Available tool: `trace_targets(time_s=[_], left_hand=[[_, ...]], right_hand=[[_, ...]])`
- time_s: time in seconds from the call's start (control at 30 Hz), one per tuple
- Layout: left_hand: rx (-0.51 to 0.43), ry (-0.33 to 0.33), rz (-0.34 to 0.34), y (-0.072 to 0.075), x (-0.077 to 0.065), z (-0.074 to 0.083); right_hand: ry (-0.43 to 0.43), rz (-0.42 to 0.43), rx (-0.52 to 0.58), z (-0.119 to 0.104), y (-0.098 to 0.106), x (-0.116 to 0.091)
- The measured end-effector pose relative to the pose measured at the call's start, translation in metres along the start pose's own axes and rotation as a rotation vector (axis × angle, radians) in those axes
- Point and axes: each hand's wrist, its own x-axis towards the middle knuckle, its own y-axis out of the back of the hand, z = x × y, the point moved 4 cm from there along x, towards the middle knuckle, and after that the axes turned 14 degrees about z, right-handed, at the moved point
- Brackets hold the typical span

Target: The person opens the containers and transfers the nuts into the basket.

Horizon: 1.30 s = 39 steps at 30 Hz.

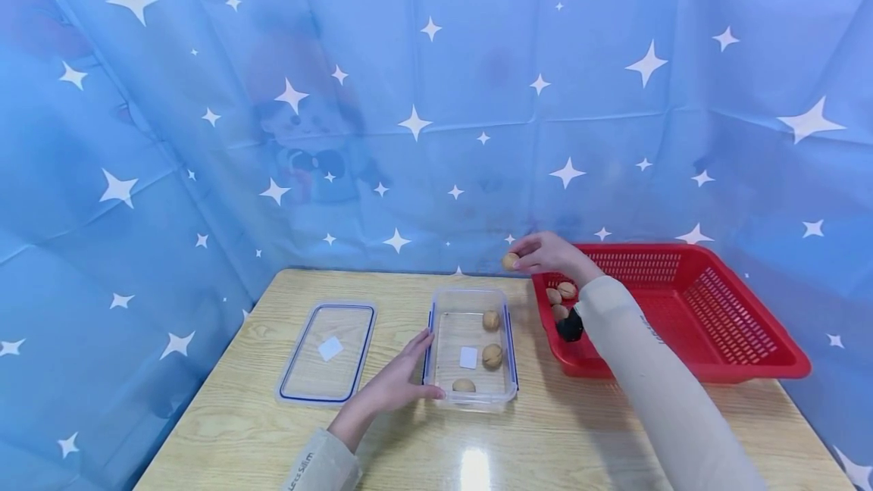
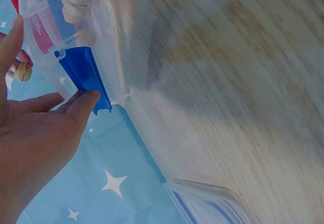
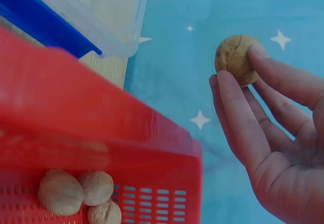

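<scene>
My right hand (image 1: 546, 254) pinches a walnut (image 3: 237, 59) between thumb and fingertips, held above the table's back edge beside the red basket (image 3: 152, 133). The clear plastic box (image 1: 470, 404) with blue side latches stands left of the basket; three walnuts and a white square lie in it, one walnut (image 1: 492, 356) near its right wall. My left hand (image 1: 395, 381) rests against the box's left side, thumb by the near corner. Its fingers (image 2: 83, 105) touch the blue latch (image 2: 83, 72) without wrapping round the box.
Several walnuts (image 3: 61, 192) lie in the basket's left end, partly hidden by my right arm in the head view. A clear lid (image 1: 326, 354) with a blue seal lies flat on the wooden table (image 1: 232, 415) to the left. A starry blue curtain (image 1: 450, 97) hangs behind.
</scene>
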Motion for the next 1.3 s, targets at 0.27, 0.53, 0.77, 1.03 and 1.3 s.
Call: trace_targets(time_s=[0.27,0.53,0.77,1.03,1.3], left_hand=[[-0.001,0.010,0.001,0.001,0.001,0.000],[0.000,0.011,0.006,0.002,0.001,0.000],[0.005,-0.002,0.006,0.001,0.001,0.000],[0.000,-0.001,0.005,0.000,-0.001,-0.001],[-0.009,-0.008,0.006,0.001,-0.001,0.000]], right_hand=[[-0.017,0.028,0.006,0.005,0.010,-0.005],[-0.007,0.034,-0.017,0.010,0.020,-0.008],[-0.049,0.046,0.015,0.019,0.029,-0.012],[-0.051,0.076,-0.023,0.032,0.038,-0.014],[-0.070,0.093,-0.080,0.041,0.049,-0.019]])
